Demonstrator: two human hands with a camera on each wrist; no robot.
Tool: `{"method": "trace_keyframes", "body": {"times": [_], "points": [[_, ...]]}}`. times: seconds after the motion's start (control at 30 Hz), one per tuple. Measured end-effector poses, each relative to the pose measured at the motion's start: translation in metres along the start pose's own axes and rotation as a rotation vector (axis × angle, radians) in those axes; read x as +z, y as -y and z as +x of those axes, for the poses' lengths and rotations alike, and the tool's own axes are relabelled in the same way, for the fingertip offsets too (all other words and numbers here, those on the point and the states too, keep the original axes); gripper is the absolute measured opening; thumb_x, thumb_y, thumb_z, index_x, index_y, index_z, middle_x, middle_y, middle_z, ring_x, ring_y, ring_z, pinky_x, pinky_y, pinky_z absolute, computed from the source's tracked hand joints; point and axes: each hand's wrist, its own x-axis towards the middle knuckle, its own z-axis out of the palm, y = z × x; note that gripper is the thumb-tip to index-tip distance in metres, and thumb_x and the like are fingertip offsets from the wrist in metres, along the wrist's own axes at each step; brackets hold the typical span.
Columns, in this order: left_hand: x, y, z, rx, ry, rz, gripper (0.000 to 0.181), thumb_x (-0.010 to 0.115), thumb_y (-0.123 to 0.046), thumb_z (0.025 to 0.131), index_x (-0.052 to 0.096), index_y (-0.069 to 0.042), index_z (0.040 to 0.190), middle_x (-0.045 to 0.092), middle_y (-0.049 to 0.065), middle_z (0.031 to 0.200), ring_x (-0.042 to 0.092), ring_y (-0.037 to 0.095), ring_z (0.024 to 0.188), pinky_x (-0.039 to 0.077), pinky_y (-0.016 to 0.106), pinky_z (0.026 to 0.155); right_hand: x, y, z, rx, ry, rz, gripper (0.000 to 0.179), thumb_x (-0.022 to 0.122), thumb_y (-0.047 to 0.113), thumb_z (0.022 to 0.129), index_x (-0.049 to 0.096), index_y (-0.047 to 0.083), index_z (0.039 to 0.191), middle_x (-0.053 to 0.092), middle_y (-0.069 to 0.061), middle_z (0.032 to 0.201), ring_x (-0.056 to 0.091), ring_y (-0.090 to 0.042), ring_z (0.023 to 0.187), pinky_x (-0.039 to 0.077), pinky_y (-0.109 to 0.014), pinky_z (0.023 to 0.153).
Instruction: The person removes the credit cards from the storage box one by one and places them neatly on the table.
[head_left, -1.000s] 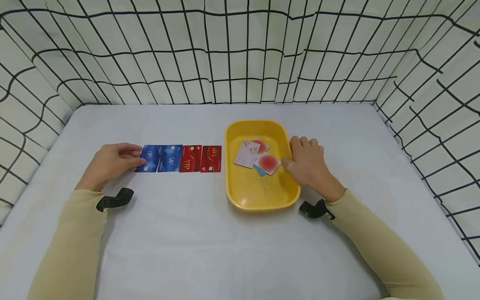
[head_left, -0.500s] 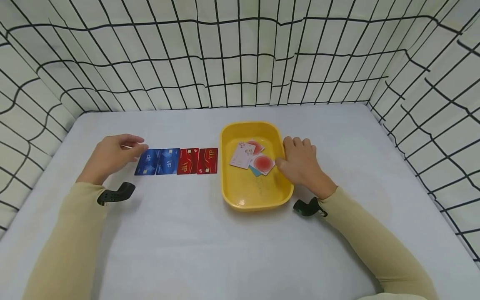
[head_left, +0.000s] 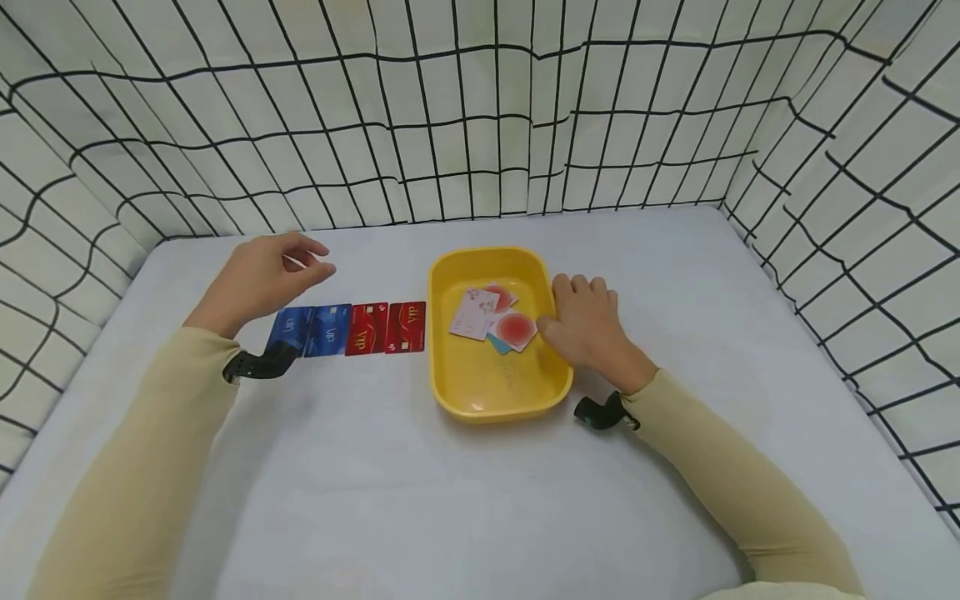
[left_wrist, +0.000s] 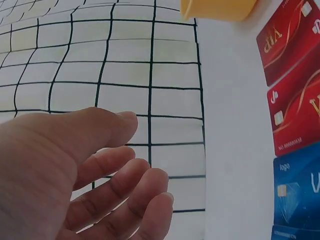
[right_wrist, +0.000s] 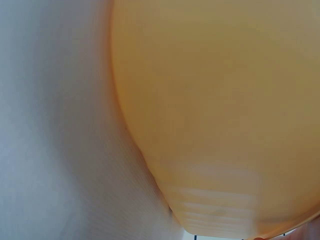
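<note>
My left hand [head_left: 262, 275], holding nothing, hovers above and behind the row of cards. Its fingers are loosely bent, with thumb and fingertips apart, as the left wrist view shows. Below it lie two blue VIP cards [head_left: 327, 331], the left one partly covered by the wrist camera. Two red VIP cards [head_left: 367, 328] continue the row toward the yellow tray [head_left: 457, 400]. My right hand [head_left: 588, 329] grips the tray's right rim, thumb on the inner side. Inside the tray are a pale pink card [head_left: 472, 315], two cards with red circles [head_left: 515, 330] and a blue card [head_left: 498, 344], overlapping.
A white cloth [head_left: 390, 492] covers the table. Black wire grid panels [head_left: 480, 125] stand along the back and both sides. The tray's outer wall [right_wrist: 210, 100] fills most of the right wrist view.
My left hand has come off the leftmost blue card, lifted, and moved back and to the right. The cards stay in their row. My right hand keeps its grip on the tray rim.
</note>
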Motion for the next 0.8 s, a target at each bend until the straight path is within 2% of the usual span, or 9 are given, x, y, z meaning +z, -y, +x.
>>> {"method": "trace_keyframes", "body": {"times": [0.2, 0.47, 0.8], "points": [[0.002, -0.031, 0.012, 0.062, 0.005, 0.030, 0.051, 0.060, -0.047, 0.101, 0.062, -0.010, 0.136, 0.066, 0.020, 0.127, 0.061, 0.039, 0.119, 0.057, 0.057, 0.095, 0.001, 0.000, 0.001, -0.001, -0.003, 0.000, 0.041, 0.050, 0.032, 0.092, 0.049, 0.004, 0.121, 0.050, -0.014, 0.104, 0.039, -0.034, 0.102, 0.030, -0.044, 0.084], [0.008, -0.060, 0.024, 0.125, 0.040, 0.033, 0.046, 0.062, -0.044, 0.101, 0.064, -0.011, 0.134, 0.068, 0.018, 0.124, 0.061, 0.036, 0.118, 0.058, 0.055, 0.096, 0.001, 0.000, 0.003, 0.003, 0.004, 0.001, 0.043, 0.049, 0.032, 0.091, 0.049, 0.005, 0.124, 0.049, -0.013, 0.105, 0.038, -0.034, 0.102, 0.030, -0.045, 0.086], [0.027, -0.094, 0.038, 0.224, 0.098, 0.069, 0.040, 0.065, -0.035, 0.100, 0.064, -0.009, 0.130, 0.069, 0.016, 0.120, 0.063, 0.032, 0.112, 0.060, 0.050, 0.094, 0.001, -0.004, 0.001, 0.012, -0.011, 0.006, 0.043, 0.050, 0.032, 0.091, 0.050, 0.005, 0.125, 0.049, -0.012, 0.105, 0.039, -0.033, 0.103, 0.030, -0.045, 0.087]]}}
